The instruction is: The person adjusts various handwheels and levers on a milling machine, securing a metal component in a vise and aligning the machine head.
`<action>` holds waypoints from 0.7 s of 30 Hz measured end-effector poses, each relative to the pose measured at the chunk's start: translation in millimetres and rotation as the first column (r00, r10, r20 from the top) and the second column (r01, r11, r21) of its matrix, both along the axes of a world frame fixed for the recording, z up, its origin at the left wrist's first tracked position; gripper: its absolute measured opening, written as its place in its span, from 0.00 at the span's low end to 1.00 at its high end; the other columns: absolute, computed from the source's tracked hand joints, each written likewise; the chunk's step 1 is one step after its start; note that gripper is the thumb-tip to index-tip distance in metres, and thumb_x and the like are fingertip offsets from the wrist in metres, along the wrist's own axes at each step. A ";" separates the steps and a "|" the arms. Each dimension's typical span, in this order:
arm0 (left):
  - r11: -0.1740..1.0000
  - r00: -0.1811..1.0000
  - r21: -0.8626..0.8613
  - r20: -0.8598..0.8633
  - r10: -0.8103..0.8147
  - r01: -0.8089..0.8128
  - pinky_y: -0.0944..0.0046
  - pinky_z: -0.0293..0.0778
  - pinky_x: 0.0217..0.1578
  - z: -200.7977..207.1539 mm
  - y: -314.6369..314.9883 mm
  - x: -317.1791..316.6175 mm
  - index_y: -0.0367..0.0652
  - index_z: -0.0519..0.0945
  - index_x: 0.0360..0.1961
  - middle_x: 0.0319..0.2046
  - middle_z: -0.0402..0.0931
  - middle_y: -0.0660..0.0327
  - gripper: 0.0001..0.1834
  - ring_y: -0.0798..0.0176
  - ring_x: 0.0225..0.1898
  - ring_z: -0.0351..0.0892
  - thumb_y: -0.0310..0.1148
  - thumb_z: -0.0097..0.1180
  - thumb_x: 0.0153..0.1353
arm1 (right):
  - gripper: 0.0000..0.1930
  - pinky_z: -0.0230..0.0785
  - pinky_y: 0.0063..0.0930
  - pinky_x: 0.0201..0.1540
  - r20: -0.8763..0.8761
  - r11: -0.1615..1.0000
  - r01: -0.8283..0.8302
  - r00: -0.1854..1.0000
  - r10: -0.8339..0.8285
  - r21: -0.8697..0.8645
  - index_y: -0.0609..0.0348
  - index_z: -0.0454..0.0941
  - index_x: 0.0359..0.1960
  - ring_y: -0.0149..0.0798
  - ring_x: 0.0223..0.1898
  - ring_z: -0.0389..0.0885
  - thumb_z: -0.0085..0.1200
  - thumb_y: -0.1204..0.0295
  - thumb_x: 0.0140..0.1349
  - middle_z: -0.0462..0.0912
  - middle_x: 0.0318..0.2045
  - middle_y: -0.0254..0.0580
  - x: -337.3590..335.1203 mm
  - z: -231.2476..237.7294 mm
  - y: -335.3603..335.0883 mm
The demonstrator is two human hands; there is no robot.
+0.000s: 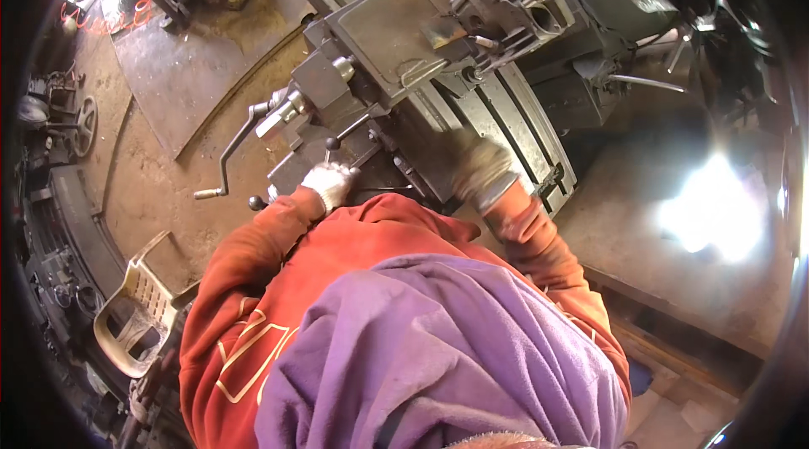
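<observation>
My left hand (329, 184), in a pale knit glove, is closed at the front of a large grey metalworking machine. A lever with a dark ball knob (333, 144) rises out of the closed fingers; the palm side is hidden. Farther right, my right hand (484, 169) is smeared by motion above the machine's slotted table (514, 120), close to the table's near end. Its glove looks brownish, and I cannot make out its fingers or anything in them. A crank handle (226, 158) sticks out of the machine to the left of my left hand.
Another dark ball knob (257, 203) sits beside my left sleeve. At the left stand a beige plastic chair (135, 318) and a handwheel (87, 125) on other machinery. A metal sheet (181, 70) lies on the floor. Strong glare (715, 209) blanks out part of the right side.
</observation>
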State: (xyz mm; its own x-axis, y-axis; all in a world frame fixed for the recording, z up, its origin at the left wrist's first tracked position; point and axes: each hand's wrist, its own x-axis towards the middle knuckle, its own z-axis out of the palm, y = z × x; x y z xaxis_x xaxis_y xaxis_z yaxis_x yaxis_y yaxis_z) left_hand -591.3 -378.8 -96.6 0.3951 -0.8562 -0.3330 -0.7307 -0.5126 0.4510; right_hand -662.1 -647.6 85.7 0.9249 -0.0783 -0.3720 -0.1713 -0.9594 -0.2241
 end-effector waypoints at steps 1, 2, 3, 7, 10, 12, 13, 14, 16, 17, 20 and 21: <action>0.995 0.985 -0.038 -0.151 0.084 -0.090 0.47 0.78 0.50 37.2 2.2 -0.4 0.42 0.80 0.46 0.43 0.83 0.44 0.18 0.39 0.49 0.82 0.38 0.58 0.56 | 0.17 0.79 0.48 0.41 -0.162 0.979 -0.199 0.969 0.189 -0.051 0.52 0.84 0.46 0.58 0.39 0.86 0.60 0.58 0.61 0.85 0.43 0.52 -2.3 15.3 19.7; 0.960 0.961 -0.175 -0.206 0.183 -0.220 0.45 0.77 0.49 33.8 10.7 -8.3 0.42 0.80 0.44 0.44 0.83 0.44 0.17 0.37 0.49 0.81 0.39 0.59 0.55 | 0.20 0.78 0.49 0.45 0.075 0.972 -0.169 0.985 0.158 0.164 0.53 0.83 0.50 0.57 0.43 0.85 0.60 0.56 0.61 0.84 0.47 0.52 -26.3 -18.3 19.7; 0.968 0.952 -0.124 -0.245 0.183 -0.218 0.44 0.77 0.47 60.3 7.8 -8.6 0.42 0.81 0.44 0.43 0.83 0.45 0.16 0.36 0.48 0.81 0.38 0.58 0.57 | 0.24 0.77 0.49 0.49 0.189 0.940 -0.216 0.967 0.169 0.264 0.53 0.81 0.54 0.57 0.46 0.84 0.61 0.55 0.60 0.84 0.47 0.52 -31.7 -13.6 31.2; 0.910 0.927 -0.294 -0.322 0.193 -0.292 0.52 0.79 0.40 168.7 3.5 -10.1 0.41 0.81 0.39 0.34 0.83 0.49 0.08 0.47 0.37 0.85 0.30 0.59 0.59 | 0.24 0.77 0.46 0.50 0.324 0.847 -0.418 0.892 0.315 0.328 0.53 0.80 0.55 0.55 0.48 0.84 0.63 0.54 0.61 0.85 0.47 0.51 -24.5 -9.0 57.4; 0.800 0.714 -0.217 -0.616 0.333 -0.560 0.60 0.78 0.37 223.0 -9.2 1.5 0.38 0.81 0.39 0.31 0.83 0.55 0.08 0.61 0.33 0.83 0.31 0.61 0.62 | 0.22 0.78 0.46 0.49 0.257 0.810 -0.217 0.963 0.085 0.545 0.53 0.80 0.55 0.55 0.47 0.85 0.62 0.57 0.64 0.86 0.45 0.50 -32.1 3.1 61.2; 0.698 0.583 -0.240 -0.754 0.304 -0.675 0.64 0.77 0.37 219.2 -17.1 7.3 0.35 0.81 0.39 0.31 0.82 0.59 0.07 0.69 0.34 0.81 0.29 0.60 0.65 | 0.19 0.78 0.44 0.46 0.173 0.695 -0.067 0.981 -0.083 0.716 0.55 0.80 0.54 0.55 0.45 0.86 0.59 0.60 0.67 0.87 0.43 0.51 -39.4 0.8 48.5; 0.676 0.516 -0.197 -0.798 0.310 -0.710 0.64 0.77 0.37 228.5 -23.6 8.4 0.35 0.82 0.39 0.32 0.82 0.59 0.07 0.68 0.35 0.81 0.28 0.60 0.64 | 0.18 0.78 0.44 0.44 0.130 0.595 0.012 0.972 -0.195 0.803 0.55 0.80 0.53 0.55 0.44 0.86 0.58 0.60 0.68 0.87 0.42 0.51 -46.2 -5.5 41.4; 0.659 0.452 -0.153 -0.836 0.310 -0.736 0.64 0.77 0.38 239.2 -31.5 9.3 0.35 0.82 0.40 0.32 0.83 0.59 0.06 0.68 0.36 0.82 0.27 0.60 0.64 | 0.17 0.78 0.44 0.43 0.076 0.477 0.083 0.950 -0.304 0.875 0.56 0.80 0.52 0.54 0.43 0.86 0.57 0.60 0.68 0.87 0.41 0.52 -52.0 -9.0 31.9; 0.552 0.798 -0.578 -0.484 0.360 -0.600 0.63 0.78 0.43 249.3 -32.8 8.4 0.37 0.83 0.46 0.37 0.84 0.57 0.11 0.63 0.40 0.83 0.29 0.61 0.64 | 0.15 0.77 0.41 0.44 0.162 0.883 0.049 0.977 -0.140 0.467 0.58 0.80 0.49 0.51 0.43 0.85 0.57 0.62 0.67 0.86 0.40 0.51 -41.5 16.9 -1.9; 0.485 0.854 -0.722 -0.297 0.427 -0.493 0.62 0.78 0.44 240.4 -29.0 14.9 0.38 0.83 0.47 0.40 0.84 0.55 0.13 0.61 0.40 0.83 0.31 0.63 0.63 | 0.16 0.77 0.38 0.45 0.154 0.951 0.072 0.980 -0.123 0.300 0.60 0.80 0.50 0.48 0.44 0.85 0.59 0.65 0.65 0.86 0.40 0.50 -37.8 20.7 -22.7; 0.504 0.685 -0.833 0.231 0.691 -0.228 0.56 0.77 0.49 229.6 -22.8 50.1 0.39 0.82 0.50 0.46 0.83 0.52 0.18 0.51 0.45 0.83 0.36 0.66 0.63 | 0.20 0.76 0.34 0.51 0.226 0.956 0.222 0.938 -0.263 0.192 0.62 0.80 0.54 0.39 0.48 0.85 0.65 0.68 0.62 0.86 0.41 0.45 -23.1 31.8 -68.8; 0.553 0.543 -0.814 0.389 0.745 -0.176 0.53 0.77 0.51 229.6 -21.2 62.3 0.39 0.82 0.51 0.47 0.83 0.51 0.19 0.48 0.48 0.82 0.38 0.66 0.63 | 0.19 0.76 0.34 0.51 0.244 0.963 0.214 0.937 -0.249 0.163 0.61 0.80 0.54 0.39 0.47 0.85 0.65 0.68 0.62 0.86 0.41 0.44 -21.1 31.8 -83.5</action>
